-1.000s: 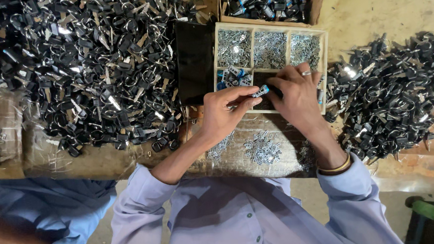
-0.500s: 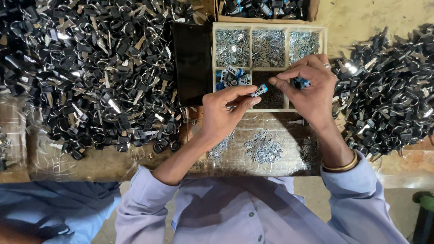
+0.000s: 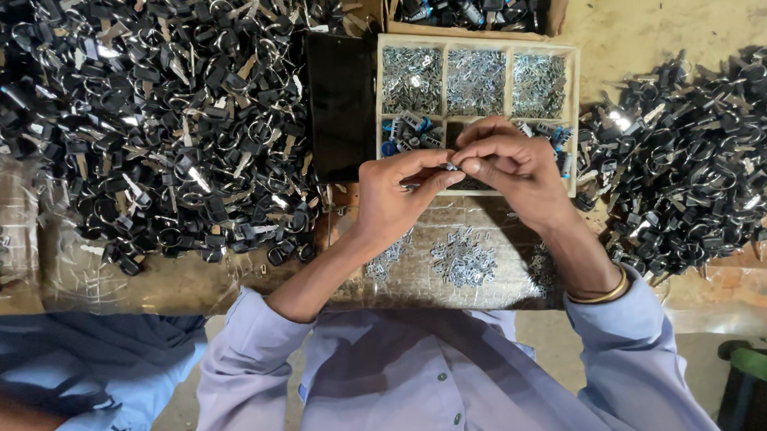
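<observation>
Since a moment ago we have drawn our right hand (image 3: 519, 171) in from three o'clock to meet our left hand (image 3: 400, 193), both now pinched together on the small blue-tipped part (image 3: 451, 166) over the tray (image 3: 475, 37), so fitting looks underway.

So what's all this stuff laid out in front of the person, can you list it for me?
Key heap: one big pile, too many to count, black heads with silver blades, left of the tray.
Second key heap: one pile, black and silver, right of the tray.
Wooden tray: one, pale wood, divided compartments holding small silver bits, some blue-tipped pieces in the lower ones.
Box: one, brown, top edge, holding dark and blue parts.
Black pad: one, just left of the tray.
Loose metal bits: scattered, silver, in front of the tray.
Bangle: one, gold, right wrist.
Neighbour's sleeve: blue, lower left.
Left hand: pinching a tiny part.
Right hand: fingertips meeting the left's.
</observation>
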The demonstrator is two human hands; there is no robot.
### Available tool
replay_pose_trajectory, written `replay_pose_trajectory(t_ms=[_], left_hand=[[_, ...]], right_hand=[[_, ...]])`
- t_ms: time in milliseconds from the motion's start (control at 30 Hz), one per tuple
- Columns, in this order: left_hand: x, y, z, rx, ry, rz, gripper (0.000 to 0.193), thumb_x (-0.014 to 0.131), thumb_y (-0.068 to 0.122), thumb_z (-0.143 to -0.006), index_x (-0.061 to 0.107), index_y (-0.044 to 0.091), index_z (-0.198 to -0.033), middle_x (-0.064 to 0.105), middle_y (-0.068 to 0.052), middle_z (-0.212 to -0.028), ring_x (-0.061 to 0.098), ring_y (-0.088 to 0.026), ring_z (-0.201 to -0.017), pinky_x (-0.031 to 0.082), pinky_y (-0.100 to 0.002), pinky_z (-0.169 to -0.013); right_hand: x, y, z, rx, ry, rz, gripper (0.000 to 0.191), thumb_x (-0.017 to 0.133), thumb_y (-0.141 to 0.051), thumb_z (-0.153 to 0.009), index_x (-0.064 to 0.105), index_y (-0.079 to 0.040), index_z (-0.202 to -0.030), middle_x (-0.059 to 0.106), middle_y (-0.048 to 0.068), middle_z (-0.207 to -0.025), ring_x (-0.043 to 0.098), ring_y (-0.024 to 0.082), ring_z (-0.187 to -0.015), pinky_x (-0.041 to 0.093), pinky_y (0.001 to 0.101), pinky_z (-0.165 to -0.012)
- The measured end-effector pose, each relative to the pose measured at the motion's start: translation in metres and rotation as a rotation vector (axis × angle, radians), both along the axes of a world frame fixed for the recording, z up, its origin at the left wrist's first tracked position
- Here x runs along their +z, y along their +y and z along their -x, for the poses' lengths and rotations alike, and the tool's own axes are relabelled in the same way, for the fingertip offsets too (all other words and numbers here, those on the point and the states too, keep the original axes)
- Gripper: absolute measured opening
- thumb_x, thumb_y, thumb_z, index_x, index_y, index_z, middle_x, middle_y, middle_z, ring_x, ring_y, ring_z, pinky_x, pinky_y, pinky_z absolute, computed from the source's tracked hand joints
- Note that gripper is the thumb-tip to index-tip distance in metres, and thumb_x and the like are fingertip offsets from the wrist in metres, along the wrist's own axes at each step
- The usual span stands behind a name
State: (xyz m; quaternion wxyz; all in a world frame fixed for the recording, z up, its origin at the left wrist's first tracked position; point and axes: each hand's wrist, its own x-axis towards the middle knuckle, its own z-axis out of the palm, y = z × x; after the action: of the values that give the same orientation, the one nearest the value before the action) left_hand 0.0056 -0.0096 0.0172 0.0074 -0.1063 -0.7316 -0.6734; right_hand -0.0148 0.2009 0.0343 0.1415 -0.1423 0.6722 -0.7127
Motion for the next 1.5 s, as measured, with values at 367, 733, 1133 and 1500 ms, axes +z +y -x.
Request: replay_pose_trajectory(t_ms=[367,733,1133,1500], left_hand=[[-0.001,-0.009,0.0,-0.022,0.038,0.008,0.025,0.082,0.007,-0.09,0.075,0.0,-0.112,0.08,-0.011,-0.103,0.08,-0.015,-0.092,0.067,-0.026,-0.077],[0.0,-0.012,0.0,-0.041,0.042,-0.068,0.023,0.076,0.002,-0.095,0.074,0.001,-0.118,0.078,-0.012,-0.111,0.079,-0.018,-0.099,0.067,-0.026,-0.08],[-0.002,-0.006,0.0,-0.012,0.038,-0.041,0.024,0.077,0.0,-0.094,0.071,0.0,-0.117,0.078,-0.011,-0.11,0.078,-0.018,-0.104,0.067,-0.027,-0.088],[-0.006,-0.007,-0.001,0.004,0.058,-0.026,0.019,0.078,0.001,-0.092,0.073,0.002,-0.11,0.079,-0.01,-0.108,0.079,-0.017,-0.102,0.068,-0.027,-0.084]], right_hand=[[-0.002,-0.014,-0.005,-0.03,0.17,-0.111,0.018,0.068,0.007,-0.1,0.072,0.001,-0.116,0.06,0.008,-0.124,0.063,0.014,-0.115,0.055,0.0268,-0.098],[0.002,-0.01,-0.004,-0.056,0.181,-0.081,0.018,0.068,0.01,-0.099,0.066,0.003,-0.115,0.061,0.009,-0.124,0.063,0.014,-0.118,0.052,0.0278,-0.101],[-0.005,-0.007,-0.004,-0.029,0.117,-0.103,0.015,0.063,0.01,-0.104,0.063,0.004,-0.117,0.057,0.006,-0.119,0.058,0.01,-0.111,0.048,0.0245,-0.096],[0.012,-0.011,0.004,0.015,0.336,-0.317,0.017,0.072,0.007,-0.095,0.069,0.003,-0.111,0.065,0.009,-0.114,0.064,0.016,-0.109,0.052,0.0277,-0.093]])
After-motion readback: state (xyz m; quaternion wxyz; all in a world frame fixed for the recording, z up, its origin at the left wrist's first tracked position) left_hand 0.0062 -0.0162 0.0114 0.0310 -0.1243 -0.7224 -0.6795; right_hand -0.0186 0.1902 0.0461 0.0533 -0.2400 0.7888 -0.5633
